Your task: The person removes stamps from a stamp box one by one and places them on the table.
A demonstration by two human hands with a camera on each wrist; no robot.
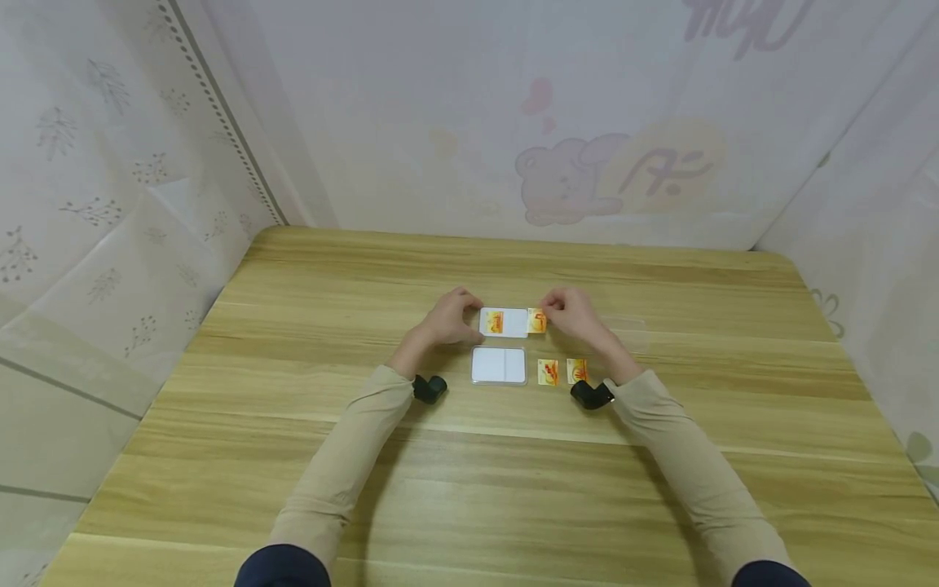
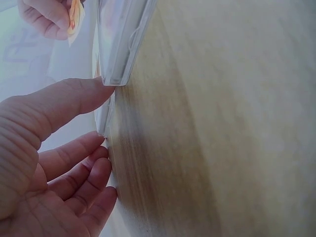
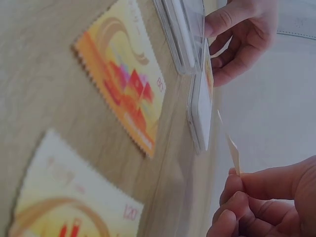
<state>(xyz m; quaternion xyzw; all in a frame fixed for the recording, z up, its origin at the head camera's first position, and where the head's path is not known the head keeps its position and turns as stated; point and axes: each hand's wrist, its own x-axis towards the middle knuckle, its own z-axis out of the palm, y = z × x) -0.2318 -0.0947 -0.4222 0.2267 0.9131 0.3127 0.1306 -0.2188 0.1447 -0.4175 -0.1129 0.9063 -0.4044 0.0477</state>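
A shallow white case (image 1: 517, 324) lies on the table with one orange-yellow postage stamp (image 1: 495, 322) in its left part. My left hand (image 1: 452, 318) holds this case at its left end, thumb at the near corner and index finger at the far corner. Between thumb and forefinger my right hand (image 1: 572, 314) pinches another postage stamp (image 3: 234, 150) by its edge, tilted over the case's right end. Nearer to me lies a second clear-edged case (image 1: 499, 365) with a white inside and a dividing line. To its right lie two stamps, marked 80 (image 3: 126, 79) and 120 (image 3: 74, 197).
A wood-grain table (image 1: 469, 489) carries everything. A thin transparent sheet (image 1: 629, 333) lies right of the right hand. Patterned cloth (image 1: 440, 122) hangs behind the table and at both sides. Black wrist cameras (image 1: 591, 395) sit close over the tabletop, one near the right stamp.
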